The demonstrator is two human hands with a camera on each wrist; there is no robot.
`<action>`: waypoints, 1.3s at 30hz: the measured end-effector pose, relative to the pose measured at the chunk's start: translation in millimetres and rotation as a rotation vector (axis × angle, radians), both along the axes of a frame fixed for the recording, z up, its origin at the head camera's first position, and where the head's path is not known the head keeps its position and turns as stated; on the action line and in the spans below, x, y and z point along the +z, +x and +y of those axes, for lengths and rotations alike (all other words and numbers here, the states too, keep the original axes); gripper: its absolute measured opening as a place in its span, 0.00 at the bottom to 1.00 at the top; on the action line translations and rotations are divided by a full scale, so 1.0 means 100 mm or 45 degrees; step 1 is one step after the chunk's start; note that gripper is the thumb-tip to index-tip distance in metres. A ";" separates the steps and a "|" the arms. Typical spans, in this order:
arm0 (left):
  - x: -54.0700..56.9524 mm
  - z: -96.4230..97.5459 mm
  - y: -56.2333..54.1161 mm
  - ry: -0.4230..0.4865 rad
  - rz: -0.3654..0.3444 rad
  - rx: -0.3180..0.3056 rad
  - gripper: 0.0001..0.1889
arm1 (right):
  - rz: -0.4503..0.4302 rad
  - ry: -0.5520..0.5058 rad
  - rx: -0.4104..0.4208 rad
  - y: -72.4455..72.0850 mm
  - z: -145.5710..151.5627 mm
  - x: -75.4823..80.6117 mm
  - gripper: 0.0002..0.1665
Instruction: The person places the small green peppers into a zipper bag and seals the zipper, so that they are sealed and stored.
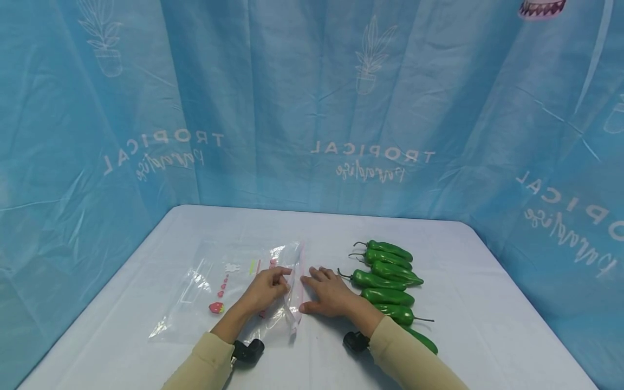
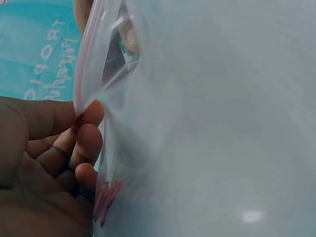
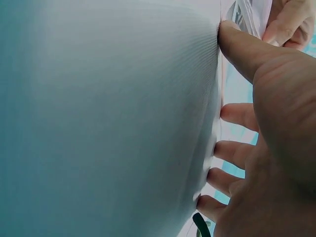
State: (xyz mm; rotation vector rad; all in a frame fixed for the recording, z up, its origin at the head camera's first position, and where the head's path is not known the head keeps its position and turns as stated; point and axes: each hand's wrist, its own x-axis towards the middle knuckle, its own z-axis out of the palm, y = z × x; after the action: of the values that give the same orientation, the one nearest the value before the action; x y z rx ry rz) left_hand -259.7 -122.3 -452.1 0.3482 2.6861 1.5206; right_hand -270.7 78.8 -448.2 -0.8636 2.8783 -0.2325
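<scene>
A clear plastic zip bag [image 1: 195, 295] printed with strawberries lies flat on the left half of the table, its pink-edged mouth towards the right. My left hand [image 1: 267, 290] pinches the upper layer at that mouth between thumb and finger. In the left wrist view the lifted pink zip edge [image 2: 81, 74] runs up from the fingertips, and the mouth gapes there. My right hand [image 1: 329, 292] rests with spread fingers on the white cloth beside the bag's edge. Its thumb [image 3: 242, 44] touches down close to the bag's mouth.
Several green peppers [image 1: 387, 296] lie in a column right of my right hand, the lower ones partly under the right forearm. A white cloth covers the table [image 1: 487, 325]. Blue printed curtains [image 1: 312, 108] hang behind and at both sides.
</scene>
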 end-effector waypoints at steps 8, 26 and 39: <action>0.00 0.01 0.00 0.118 -0.078 0.039 0.19 | -0.013 0.002 -0.005 -0.01 0.00 0.00 0.44; 0.05 -0.05 0.00 0.249 -0.077 0.033 0.18 | 0.014 -0.015 0.011 0.01 0.00 0.00 0.44; 0.07 -0.05 0.01 0.221 -0.091 0.114 0.18 | -0.013 -0.006 -0.012 0.01 -0.01 0.00 0.44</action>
State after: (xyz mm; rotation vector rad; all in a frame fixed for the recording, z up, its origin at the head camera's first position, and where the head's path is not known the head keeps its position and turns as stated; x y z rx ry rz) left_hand -259.1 -127.1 -445.1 0.1767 2.5551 1.7610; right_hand -269.7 78.1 -447.7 -0.8478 2.8741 -0.2444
